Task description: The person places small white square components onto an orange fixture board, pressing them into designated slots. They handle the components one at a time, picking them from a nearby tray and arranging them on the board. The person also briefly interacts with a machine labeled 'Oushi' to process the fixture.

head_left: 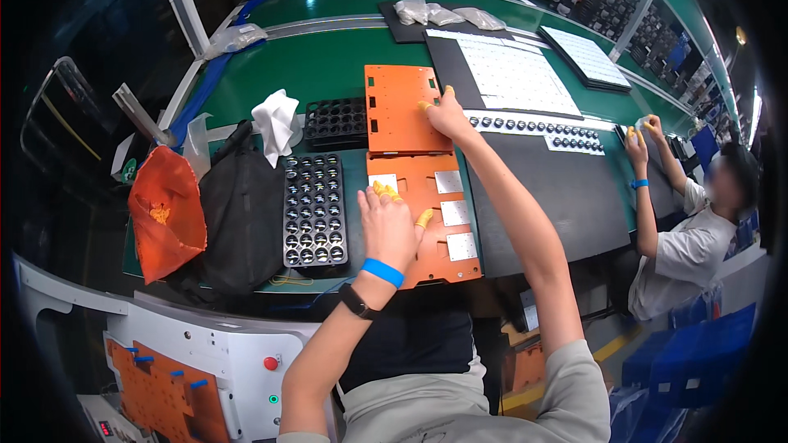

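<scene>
My right hand (448, 118) grips the right edge of an upper orange plate (398, 107), a flat panel with slots along its left side. It lies or is hinged just beyond a lower orange plate (423, 254); I cannot tell whether they are joined. On that lower plate rest small silver-white plates, one (454, 213) among several. My left hand (390, 221) has its fingers laid over the lower plate, beside a silver-white plate (382, 183) at its upper left, with the thumb apart. Yellow finger covers sit on both hands' fingertips.
Left of the plates stands a black tray (313, 212) of round dark parts, with another black tray (335, 121) behind. Further left are a black bag (242, 213) and an orange bag (164, 213). A co-worker (689, 230) sits at right, beyond a black mat (550, 197).
</scene>
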`<action>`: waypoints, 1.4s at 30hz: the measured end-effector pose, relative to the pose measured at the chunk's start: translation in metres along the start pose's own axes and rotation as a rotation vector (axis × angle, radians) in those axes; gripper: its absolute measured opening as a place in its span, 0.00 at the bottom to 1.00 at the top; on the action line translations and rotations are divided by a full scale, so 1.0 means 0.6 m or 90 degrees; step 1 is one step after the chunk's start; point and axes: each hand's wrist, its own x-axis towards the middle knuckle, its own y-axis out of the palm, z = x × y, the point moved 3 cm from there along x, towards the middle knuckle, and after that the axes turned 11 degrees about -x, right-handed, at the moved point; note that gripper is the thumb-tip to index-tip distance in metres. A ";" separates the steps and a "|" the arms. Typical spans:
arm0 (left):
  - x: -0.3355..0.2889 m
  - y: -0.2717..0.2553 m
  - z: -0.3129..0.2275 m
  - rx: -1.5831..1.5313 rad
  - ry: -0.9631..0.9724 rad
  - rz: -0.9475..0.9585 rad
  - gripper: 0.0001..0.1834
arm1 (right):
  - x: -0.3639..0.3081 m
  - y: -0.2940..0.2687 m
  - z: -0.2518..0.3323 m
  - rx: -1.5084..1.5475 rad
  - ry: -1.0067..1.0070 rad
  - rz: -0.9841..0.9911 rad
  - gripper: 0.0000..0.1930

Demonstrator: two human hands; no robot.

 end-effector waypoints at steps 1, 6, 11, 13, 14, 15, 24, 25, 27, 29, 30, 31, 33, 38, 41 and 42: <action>-0.001 -0.005 -0.001 -0.012 0.008 -0.009 0.34 | 0.006 0.000 -0.006 -0.005 0.008 -0.047 0.45; -0.006 0.012 0.012 -0.051 0.086 -0.124 0.36 | 0.013 -0.038 -0.001 0.078 0.078 0.037 0.50; -0.002 0.001 0.019 -0.088 0.091 -0.053 0.38 | -0.002 -0.055 -0.013 0.146 0.020 0.033 0.47; -0.006 -0.001 0.027 -0.112 0.091 -0.038 0.38 | 0.000 -0.062 -0.013 0.148 0.009 0.018 0.48; -0.007 0.006 0.032 -0.117 0.104 -0.053 0.38 | -0.005 -0.070 -0.010 0.147 -0.001 0.006 0.47; -0.011 0.010 0.033 -0.124 0.104 -0.065 0.39 | -0.010 -0.076 -0.007 0.145 -0.010 -0.006 0.45; -0.015 0.016 0.016 -0.117 0.094 -0.077 0.45 | -0.037 -0.126 0.019 0.162 -0.082 -0.068 0.30; -0.014 0.015 0.021 -0.118 0.091 -0.078 0.45 | -0.040 -0.123 0.024 0.169 -0.087 -0.058 0.30; -0.021 0.017 0.025 -0.116 0.084 -0.070 0.46 | -0.048 -0.125 0.033 0.183 -0.095 -0.043 0.30; -0.020 0.015 0.024 -0.106 0.080 -0.058 0.48 | -0.052 -0.126 0.037 0.180 -0.102 -0.039 0.25; -0.019 0.011 0.025 -0.118 0.077 -0.033 0.49 | -0.058 -0.127 0.037 0.176 -0.114 -0.032 0.23; -0.019 0.000 0.025 -0.131 0.073 -0.007 0.49 | -0.067 -0.128 0.039 0.172 -0.124 -0.024 0.22; -0.020 -0.022 0.031 -0.145 0.071 -0.001 0.49 | -0.078 -0.131 0.049 0.199 -0.136 -0.025 0.18; -0.063 -0.067 0.046 -0.207 0.057 -0.068 0.42 | -0.104 -0.144 0.051 0.193 -0.138 -0.035 0.18; -0.106 -0.087 0.032 -0.212 0.029 -0.026 0.39 | -0.097 -0.135 0.045 0.204 -0.160 -0.051 0.18; -0.119 -0.089 0.027 -0.211 0.028 -0.005 0.38 | -0.101 -0.139 0.045 0.196 -0.144 -0.049 0.18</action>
